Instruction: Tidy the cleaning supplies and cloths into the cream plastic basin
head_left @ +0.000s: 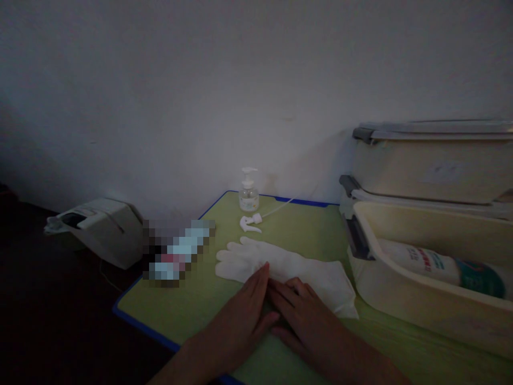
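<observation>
A white glove (280,263) lies flat on the green table, its fingers toward the left and its long cuff toward the right. My left hand (253,306) rests at the glove's near edge with fingers stretched and held together, thumb apart. Close beside it, my right hand (298,313) has its fingers extended and slightly bent at the same edge. The fingertips of both hands nearly meet, and nothing shows held in either. Beyond the glove are a white spray trigger head (250,220) with a thin tube and a clear pump bottle (249,197), standing upright.
An open cream bin (401,299) at the right holds a white and teal bottle (444,267) on its side. Lidded boxes (433,166) are stacked behind. A blurred-out item (180,251) lies at the table's left edge. Past that is a white container (108,230).
</observation>
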Demonstrator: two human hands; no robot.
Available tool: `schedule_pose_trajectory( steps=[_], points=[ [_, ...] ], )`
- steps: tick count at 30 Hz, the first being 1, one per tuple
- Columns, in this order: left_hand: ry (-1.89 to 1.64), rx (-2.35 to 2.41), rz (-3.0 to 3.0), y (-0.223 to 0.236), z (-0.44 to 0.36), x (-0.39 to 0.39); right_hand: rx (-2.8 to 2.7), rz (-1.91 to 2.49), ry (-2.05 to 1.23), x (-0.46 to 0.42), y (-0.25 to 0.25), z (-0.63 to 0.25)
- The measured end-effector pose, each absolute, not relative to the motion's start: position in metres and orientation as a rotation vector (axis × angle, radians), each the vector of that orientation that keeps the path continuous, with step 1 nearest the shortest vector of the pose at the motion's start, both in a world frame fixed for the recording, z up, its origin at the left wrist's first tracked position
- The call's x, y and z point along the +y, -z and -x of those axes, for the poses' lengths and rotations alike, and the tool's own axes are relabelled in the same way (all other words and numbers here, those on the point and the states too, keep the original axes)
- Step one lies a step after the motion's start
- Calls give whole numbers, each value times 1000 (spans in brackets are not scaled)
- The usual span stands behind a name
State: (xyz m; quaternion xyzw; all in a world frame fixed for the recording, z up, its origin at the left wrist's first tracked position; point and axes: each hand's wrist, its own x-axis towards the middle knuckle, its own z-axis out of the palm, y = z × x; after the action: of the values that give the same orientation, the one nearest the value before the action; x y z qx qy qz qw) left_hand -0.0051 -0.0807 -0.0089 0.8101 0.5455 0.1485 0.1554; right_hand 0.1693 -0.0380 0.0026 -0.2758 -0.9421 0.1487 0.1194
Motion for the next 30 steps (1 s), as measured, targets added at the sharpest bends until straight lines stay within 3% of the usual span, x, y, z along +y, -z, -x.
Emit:
schedule_pose_trajectory(
  steps=[8,10,15,19,24,30],
  points=[
    [-283,1547,-2573,18,2,-76,-2783,784,-583,-40,-23,-188],
    [-269,1541,-2620,19,1,-76,-2811,813,-387,-40,-23,-203],
    [-224,1538,-2621,18,2,-77,-2739,785,582,-39,-19,-241],
    [-235,1543,-2606,18,2,-76,-2681,853,839,-43,-19,-255],
    [-299,1497,-2597,17,4,-75,-2677,955,669,-45,-7,-260],
    [-321,1421,-2569,9,8,-74,-2458,1306,-123,-49,-1,-256]
  ],
)
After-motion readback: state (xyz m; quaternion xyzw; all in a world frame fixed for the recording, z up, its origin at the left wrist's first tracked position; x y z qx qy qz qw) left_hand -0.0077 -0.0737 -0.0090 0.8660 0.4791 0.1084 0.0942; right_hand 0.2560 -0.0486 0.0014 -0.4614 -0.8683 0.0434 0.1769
